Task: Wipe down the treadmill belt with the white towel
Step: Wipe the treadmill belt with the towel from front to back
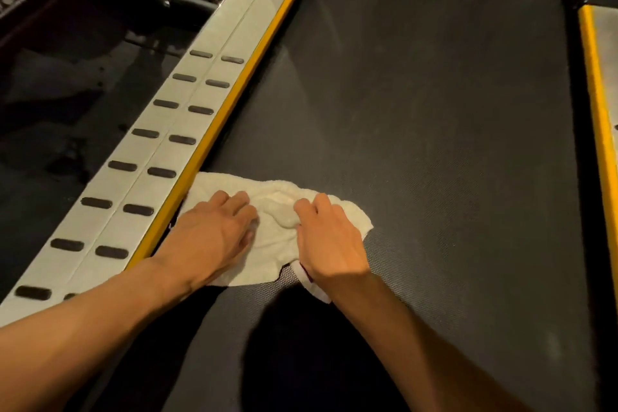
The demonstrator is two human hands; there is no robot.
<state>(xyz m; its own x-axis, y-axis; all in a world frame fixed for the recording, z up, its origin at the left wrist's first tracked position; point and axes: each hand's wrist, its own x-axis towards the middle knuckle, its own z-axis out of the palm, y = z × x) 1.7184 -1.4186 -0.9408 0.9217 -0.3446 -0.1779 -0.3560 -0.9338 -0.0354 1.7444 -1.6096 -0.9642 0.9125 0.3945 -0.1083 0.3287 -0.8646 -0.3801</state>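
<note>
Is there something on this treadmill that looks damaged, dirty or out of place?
Nothing looks damaged or spilled. Faint pale streaks show on the treadmill belt beyond the white towel, likely dust not yet wiped. It lies bunched against the left yellow strip under the left hand and right hand.

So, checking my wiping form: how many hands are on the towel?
2. Left hand on the left of the towel, near the yellow strip; right hand on its right. None hidden.
</note>
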